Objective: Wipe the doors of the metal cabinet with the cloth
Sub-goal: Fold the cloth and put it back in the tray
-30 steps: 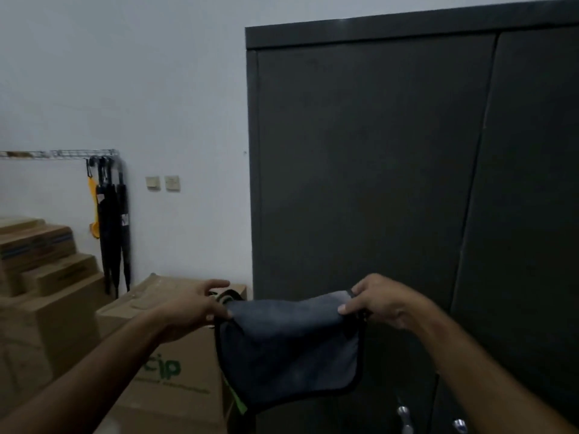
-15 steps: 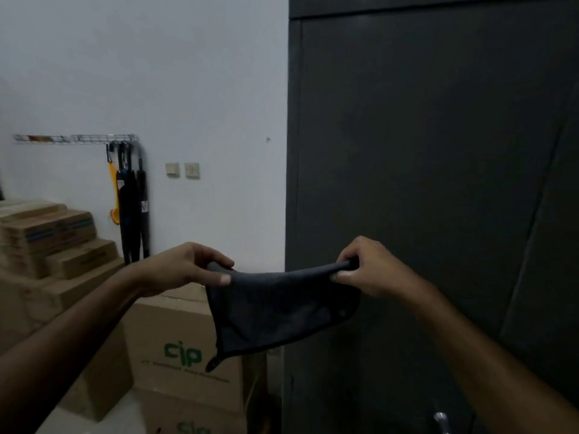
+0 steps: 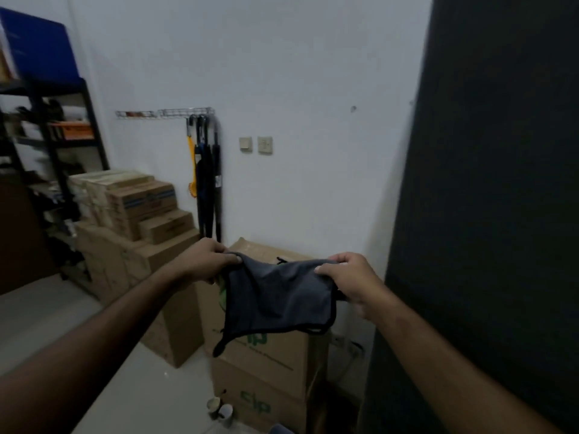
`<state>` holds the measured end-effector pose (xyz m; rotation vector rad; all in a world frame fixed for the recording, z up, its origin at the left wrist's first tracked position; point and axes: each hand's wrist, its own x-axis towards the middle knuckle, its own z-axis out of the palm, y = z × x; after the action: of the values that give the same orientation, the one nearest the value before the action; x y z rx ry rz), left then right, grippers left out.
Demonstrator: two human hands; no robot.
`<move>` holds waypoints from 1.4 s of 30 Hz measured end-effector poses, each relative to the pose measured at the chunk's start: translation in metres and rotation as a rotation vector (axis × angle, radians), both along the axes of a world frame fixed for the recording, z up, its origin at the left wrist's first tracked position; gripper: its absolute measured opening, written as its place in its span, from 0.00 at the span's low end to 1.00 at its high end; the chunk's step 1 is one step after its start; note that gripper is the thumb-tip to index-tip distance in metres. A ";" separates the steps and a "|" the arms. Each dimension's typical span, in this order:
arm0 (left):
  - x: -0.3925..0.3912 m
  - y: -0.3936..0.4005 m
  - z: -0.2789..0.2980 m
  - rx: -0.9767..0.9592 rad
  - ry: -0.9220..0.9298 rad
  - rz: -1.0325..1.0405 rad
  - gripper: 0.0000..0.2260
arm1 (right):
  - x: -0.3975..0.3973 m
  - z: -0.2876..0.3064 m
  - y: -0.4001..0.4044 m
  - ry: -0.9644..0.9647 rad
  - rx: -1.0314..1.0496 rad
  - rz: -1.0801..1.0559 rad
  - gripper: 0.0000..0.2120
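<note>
Standing at the far left is a dark metal shelf rack (image 3: 62,145) with a blue box (image 3: 37,45) on its top and blurred clutter on its shelves. Next to it a pile of brown cardboard boxes (image 3: 134,208) steps down along the white wall (image 3: 282,73). Above the boxes a wire rail (image 3: 163,113) is fixed to the wall, and folded umbrellas (image 3: 208,177) hang from it, one with a yellow strap. Two pale wall switches (image 3: 256,144) sit to the right of the umbrellas.

In the foreground, the left hand (image 3: 205,261) pinches the upper left corner of the grey cloth (image 3: 275,296) between thumb and curled fingers. The cloth hangs stretched in the air between both hands, its black-edged lower corner drooping, in front of stacked boxes with green print (image 3: 266,364). Two small cups (image 3: 221,408) stand on the floor just beside the lowest box. The right hand (image 3: 351,278) grips the cloth's upper right corner, fingers curled round it. The cloth is near the dark metal cabinet (image 3: 488,214) but apart from it; the cabinet fills the right side of the view.
</note>
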<state>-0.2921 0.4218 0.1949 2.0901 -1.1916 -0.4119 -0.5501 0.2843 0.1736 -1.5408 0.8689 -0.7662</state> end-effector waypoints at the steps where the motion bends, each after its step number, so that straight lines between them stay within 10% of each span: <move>1: 0.004 -0.001 -0.004 -0.023 0.028 0.053 0.15 | 0.016 -0.003 -0.005 -0.019 -0.006 -0.038 0.07; 9: 0.013 -0.036 -0.025 -0.113 0.800 -0.058 0.10 | 0.141 -0.029 0.011 0.139 -0.286 0.242 0.24; 12: 0.059 -0.047 -0.034 -0.105 0.634 -0.098 0.15 | 0.173 -0.041 -0.012 0.198 -0.366 0.243 0.15; 18: 0.165 -0.083 -0.079 -0.008 0.487 -0.149 0.27 | 0.239 -0.056 -0.053 -0.060 0.049 0.141 0.10; 24: 0.204 -0.138 -0.112 -0.023 1.083 -0.351 0.26 | 0.272 -0.084 -0.079 -0.313 0.392 -0.064 0.13; 35: 0.219 -0.218 -0.149 0.275 0.704 -0.225 0.11 | 0.280 -0.150 -0.132 0.036 0.193 -0.225 0.27; 39: 0.226 -0.255 -0.150 0.285 0.661 -0.379 0.29 | 0.277 -0.161 -0.158 0.497 -0.102 -0.121 0.35; 42: 0.226 -0.288 -0.151 0.419 0.279 -0.593 0.29 | 0.280 -0.161 -0.184 0.708 -0.344 -0.105 0.17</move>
<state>-0.0662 0.1339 0.0435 1.8756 -1.6410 -1.2756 -0.2700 0.1004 0.0128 -2.1399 1.3919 -0.4467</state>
